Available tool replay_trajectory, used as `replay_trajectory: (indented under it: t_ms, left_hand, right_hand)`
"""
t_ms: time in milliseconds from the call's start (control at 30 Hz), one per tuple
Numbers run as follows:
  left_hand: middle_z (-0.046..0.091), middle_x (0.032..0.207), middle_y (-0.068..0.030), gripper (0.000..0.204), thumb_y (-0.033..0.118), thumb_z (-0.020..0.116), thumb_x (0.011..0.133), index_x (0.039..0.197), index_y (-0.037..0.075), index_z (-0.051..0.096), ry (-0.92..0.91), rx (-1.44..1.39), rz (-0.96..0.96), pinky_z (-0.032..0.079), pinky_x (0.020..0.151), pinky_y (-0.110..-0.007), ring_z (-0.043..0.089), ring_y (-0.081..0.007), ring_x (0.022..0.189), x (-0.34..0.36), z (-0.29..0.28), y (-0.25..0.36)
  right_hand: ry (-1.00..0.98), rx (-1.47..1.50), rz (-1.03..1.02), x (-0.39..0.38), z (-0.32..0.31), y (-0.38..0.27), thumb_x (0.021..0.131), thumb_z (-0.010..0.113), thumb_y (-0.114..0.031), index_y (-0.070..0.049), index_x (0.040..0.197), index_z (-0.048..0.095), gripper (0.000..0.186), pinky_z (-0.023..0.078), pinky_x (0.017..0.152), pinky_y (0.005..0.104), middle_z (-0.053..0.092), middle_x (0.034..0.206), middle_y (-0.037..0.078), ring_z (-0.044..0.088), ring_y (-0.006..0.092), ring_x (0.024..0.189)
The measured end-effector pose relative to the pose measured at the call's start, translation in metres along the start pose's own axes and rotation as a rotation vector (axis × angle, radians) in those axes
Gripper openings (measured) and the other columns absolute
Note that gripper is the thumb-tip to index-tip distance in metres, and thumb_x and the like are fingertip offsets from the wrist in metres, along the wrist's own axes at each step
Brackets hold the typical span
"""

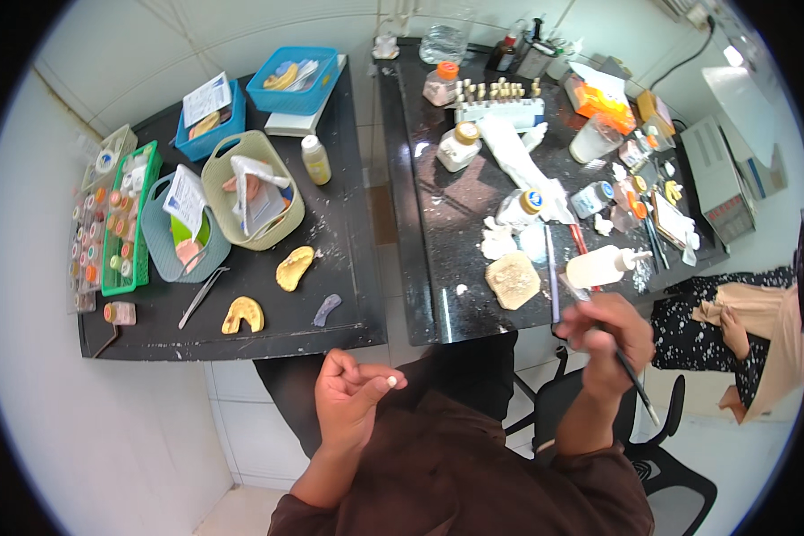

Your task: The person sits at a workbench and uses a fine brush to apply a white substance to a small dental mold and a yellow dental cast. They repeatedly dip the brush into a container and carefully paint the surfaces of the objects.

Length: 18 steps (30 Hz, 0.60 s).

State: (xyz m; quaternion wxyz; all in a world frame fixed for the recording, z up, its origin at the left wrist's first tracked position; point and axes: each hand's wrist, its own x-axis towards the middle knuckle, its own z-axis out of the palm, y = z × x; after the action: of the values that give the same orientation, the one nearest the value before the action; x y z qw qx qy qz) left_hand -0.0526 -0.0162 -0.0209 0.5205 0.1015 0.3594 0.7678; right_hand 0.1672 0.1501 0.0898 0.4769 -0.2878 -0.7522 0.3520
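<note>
My left hand, raised in front of my lap, pinches a small white tooth-like piece between thumb and fingers. In my right hand, near the front edge of the right table, is a thin brush; its dark handle slants down to the right, and its working end is hard to make out. Just beyond that hand lies a white squeeze bottle with a nozzle. A beige stone-like block rests left of the bottle, with a long slim tool between them.
Yellow dental casts and tweezers lie on the left table, before a beige basket and a blue basket. Several jars, such as a white one, and a shade guide crowd the right table. Another person's hand shows at right.
</note>
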Motion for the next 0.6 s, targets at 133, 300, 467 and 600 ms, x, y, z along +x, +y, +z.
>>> replay_trajectory:
  t_ms: [133, 300, 467, 600]
  left_hand:
    - [0.071, 0.088, -0.0188, 0.036, -0.005, 0.069, 0.087, 0.094, 0.01, 0.038, 0.029, 0.015, 0.028, 0.057, 0.077, -0.036, 0.07, -0.0264, 0.08, -0.004, 0.004, 0.003]
    - [0.071, 0.088, -0.0186, 0.035, -0.007, 0.069, 0.087, 0.094, 0.009, 0.038, -0.016, 0.005, 0.025, 0.058, 0.078, -0.036, 0.07, -0.0262, 0.08, -0.003, 0.005, -0.001]
    - [0.071, 0.089, -0.0194, 0.035, -0.008, 0.068, 0.087, 0.093, 0.01, 0.038, -0.04, 0.003, 0.012, 0.058, 0.079, -0.037, 0.07, -0.026, 0.081, -0.013, 0.009, 0.002]
    - [0.071, 0.089, -0.0201, 0.036, -0.009, 0.067, 0.087, 0.093, 0.01, 0.038, -0.003, -0.02, 0.022, 0.059, 0.079, -0.037, 0.071, -0.026, 0.081, -0.02, 0.005, 0.002]
  right_hand:
    - [0.337, -0.164, -0.376, -0.008, -0.059, 0.019, 0.1, 0.056, -0.039, -0.005, 0.091, 0.047, 0.036, 0.046, 0.073, 0.0348, 0.066, 0.103, 0.022, 0.061, 0.0242, 0.088]
    - [0.544, -0.236, -0.069, -0.017, -0.052, 0.09, 0.086, 0.079, -0.021, -0.01, 0.095, 0.037, 0.044, 0.044, 0.101, 0.0419, 0.056, 0.131, 0.027, 0.057, 0.0293, 0.115]
    - [0.359, 0.054, 0.183, -0.013, -0.044, 0.117, 0.079, 0.082, -0.007, -0.01, 0.094, 0.037, 0.048, 0.044, 0.099, 0.0359, 0.057, 0.132, 0.027, 0.056, 0.0244, 0.116]
    - [0.134, -0.23, 0.082, -0.015, -0.055, 0.079, 0.073, 0.087, -0.012, -0.01, 0.088, 0.038, 0.052, 0.049, 0.089, 0.0342, 0.062, 0.123, 0.028, 0.06, 0.0209, 0.105]
